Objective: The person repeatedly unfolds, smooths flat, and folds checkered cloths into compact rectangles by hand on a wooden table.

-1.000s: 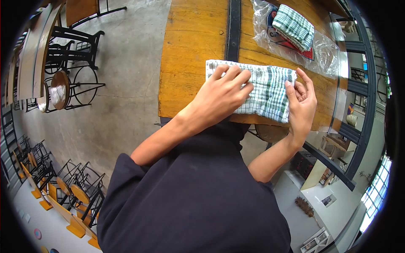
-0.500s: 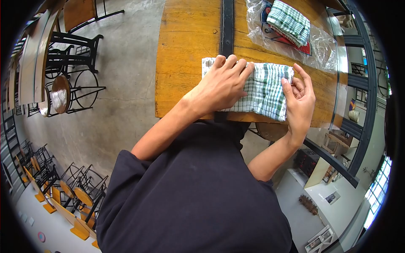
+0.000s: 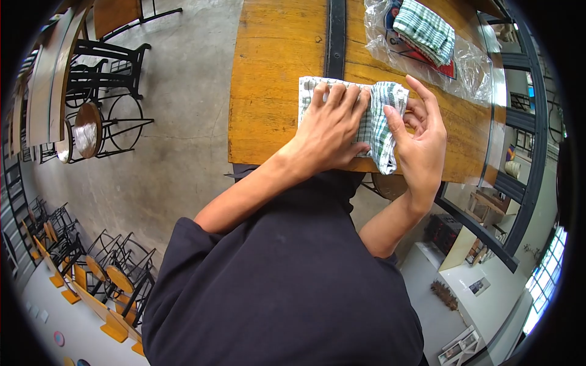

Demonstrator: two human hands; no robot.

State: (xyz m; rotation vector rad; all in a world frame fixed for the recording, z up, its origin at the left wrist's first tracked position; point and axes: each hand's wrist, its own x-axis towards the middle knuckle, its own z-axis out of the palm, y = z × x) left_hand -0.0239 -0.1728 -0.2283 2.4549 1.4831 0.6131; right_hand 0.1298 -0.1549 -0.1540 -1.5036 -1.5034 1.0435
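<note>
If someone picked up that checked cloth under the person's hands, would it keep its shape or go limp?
The checked cloth would probably flop, since it bends and wrinkles softly near the right hand. Its folds look loose, so they might open when lifted. Being thin fabric, it is probably light.

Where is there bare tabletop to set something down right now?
Widest: table left of the black strip. Smaller: between strip and plastic wrap, and a patch right of the right hand. Crowded: far right, under wrap and folded cloths; near edge, by both hands and checked cloth.
</note>
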